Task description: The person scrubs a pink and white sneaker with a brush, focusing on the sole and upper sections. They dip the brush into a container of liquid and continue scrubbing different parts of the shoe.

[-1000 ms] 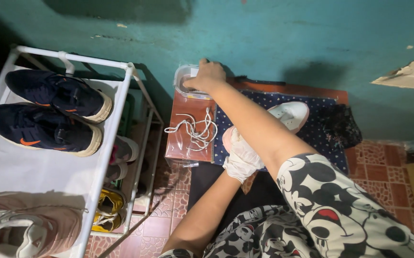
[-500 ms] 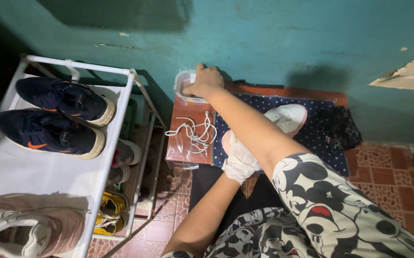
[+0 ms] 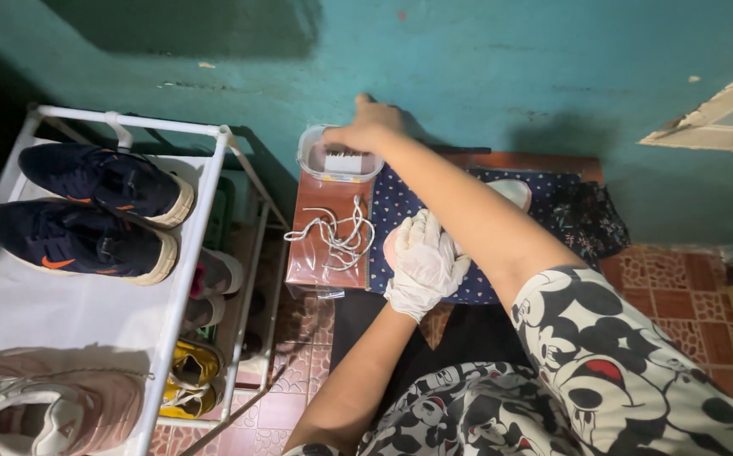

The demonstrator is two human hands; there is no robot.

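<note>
Right hand (image 3: 370, 128) at top centre, bare, fingers curled over the rim of the clear plastic container (image 3: 338, 158) holding a white brush. Left hand (image 3: 424, 262) at frame centre, white glove, fingers closed around a white shoe (image 3: 514, 192) on the dotted blue cloth (image 3: 400, 203). White laces (image 3: 338, 236) lie just left.

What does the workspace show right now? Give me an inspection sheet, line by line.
Surface: low brown wooden table, part covered by a dotted navy cloth.
Job's things: clear plastic tub holding a white brush; white shoe on the cloth; loose white laces.
Clutter: dark patterned cloth bundle.
Hands: right hand, bare, grip on the tub's rim; left hand, white glove, resting on the shoe.
Cables: nothing seen.
Surroundings: teal wall; white metal shoe rack with navy sneakers; red tiled floor.
</note>
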